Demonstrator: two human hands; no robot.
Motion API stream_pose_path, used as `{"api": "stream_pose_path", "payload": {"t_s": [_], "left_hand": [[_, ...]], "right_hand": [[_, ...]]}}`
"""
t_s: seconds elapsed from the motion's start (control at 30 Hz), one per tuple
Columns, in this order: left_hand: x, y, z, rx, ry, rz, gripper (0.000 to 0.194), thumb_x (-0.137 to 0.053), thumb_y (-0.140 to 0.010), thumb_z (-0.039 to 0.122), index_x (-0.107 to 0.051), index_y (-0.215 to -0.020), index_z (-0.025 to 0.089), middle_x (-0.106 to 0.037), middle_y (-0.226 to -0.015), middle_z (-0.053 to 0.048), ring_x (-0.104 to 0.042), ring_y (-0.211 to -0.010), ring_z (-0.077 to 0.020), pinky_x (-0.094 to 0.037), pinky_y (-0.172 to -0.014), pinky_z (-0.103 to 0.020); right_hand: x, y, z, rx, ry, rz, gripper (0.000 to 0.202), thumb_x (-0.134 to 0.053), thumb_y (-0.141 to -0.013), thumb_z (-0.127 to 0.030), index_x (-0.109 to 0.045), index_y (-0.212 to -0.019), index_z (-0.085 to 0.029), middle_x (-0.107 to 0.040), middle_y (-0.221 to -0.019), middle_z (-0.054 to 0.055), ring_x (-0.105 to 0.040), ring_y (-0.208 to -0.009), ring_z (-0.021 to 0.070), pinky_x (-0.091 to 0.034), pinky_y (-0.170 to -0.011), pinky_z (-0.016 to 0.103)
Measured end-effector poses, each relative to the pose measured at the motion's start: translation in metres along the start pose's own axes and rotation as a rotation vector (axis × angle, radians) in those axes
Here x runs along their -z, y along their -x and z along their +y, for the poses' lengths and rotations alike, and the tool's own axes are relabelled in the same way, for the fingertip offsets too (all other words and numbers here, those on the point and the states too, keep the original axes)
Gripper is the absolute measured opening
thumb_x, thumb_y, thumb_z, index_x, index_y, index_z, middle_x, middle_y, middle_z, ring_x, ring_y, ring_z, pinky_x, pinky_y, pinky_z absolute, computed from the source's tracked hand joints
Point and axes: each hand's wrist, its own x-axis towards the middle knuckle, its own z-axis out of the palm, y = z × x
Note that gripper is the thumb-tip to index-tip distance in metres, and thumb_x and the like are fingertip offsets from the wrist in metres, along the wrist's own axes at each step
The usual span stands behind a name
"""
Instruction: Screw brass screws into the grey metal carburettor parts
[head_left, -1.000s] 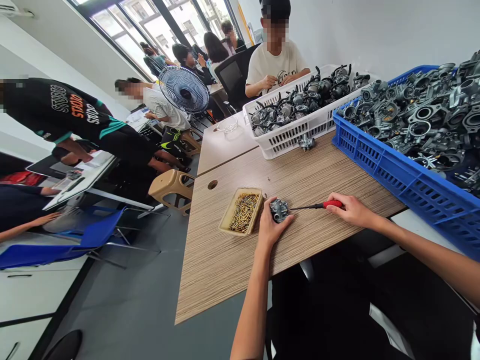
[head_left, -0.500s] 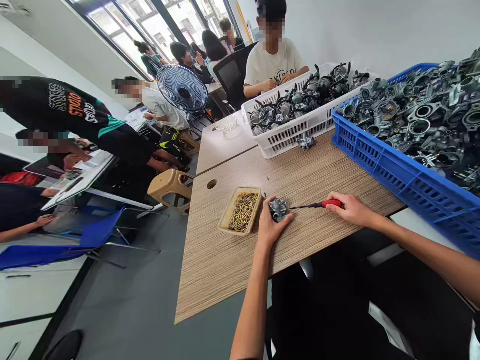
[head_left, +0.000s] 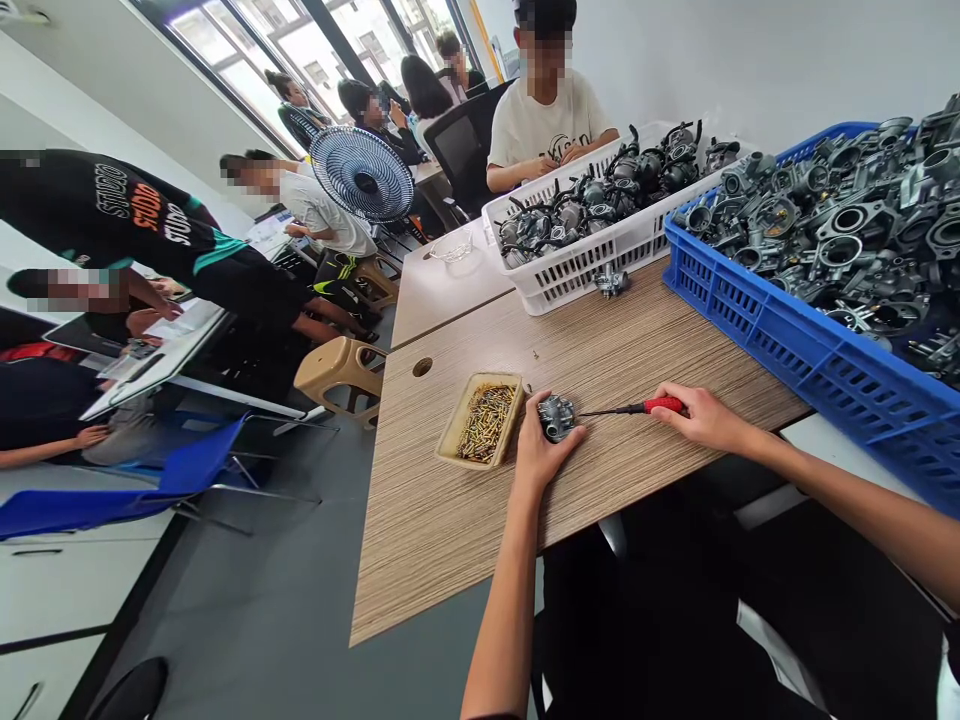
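Widest of all, the wood-grain table (head_left: 450, 540) spreads under the work. Across it, a person in a white T-shirt (head_left: 551, 115) sits behind the white crate (head_left: 577, 285). The blue crate (head_left: 825, 350), larger than the white one and to its right, is heaped with bare metal castings; the white crate holds darker metal units with black tubes. Smaller is the pale tub (head_left: 450, 445), filled with brassy screws (head_left: 486, 425), just left of the left hand (head_left: 541, 455).

The two hands are well apart. The left is wrapped around the metal part (head_left: 557, 418), fingers on its far left side and thumb at its right, near the tub on the table. The right hand (head_left: 701, 418) is closed on the red handle of the screwdriver (head_left: 626, 409), whose thin shaft points left to the part; whether the tip touches is too small to tell. One loose metal unit (head_left: 611, 282) lies beside the white crate. Tiniest is a small bit (head_left: 536, 355) beyond the tub.
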Motion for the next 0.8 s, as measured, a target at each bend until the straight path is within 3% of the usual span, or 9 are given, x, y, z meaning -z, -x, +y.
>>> {"api": "stream_pose_path", "payload": {"t_s": [0.8], "left_hand": [[-0.0009, -0.0006, -0.0017, -0.013, 0.009, 0.004, 0.073, -0.082, -0.077, 0.045, -0.046, -0.138, 0.026, -0.065, -0.122, -0.008, -0.065, -0.109, -0.0234, -0.050, -0.100, -0.040]], "right_hand": [[-0.0017, 0.0002, 0.0014, 0.005, 0.060, -0.014, 0.030, -0.056, -0.097, -0.054, -0.062, -0.093, -0.025, -0.065, -0.076, -0.001, -0.056, -0.066, 0.0175, -0.037, -0.065, 0.029]]}}
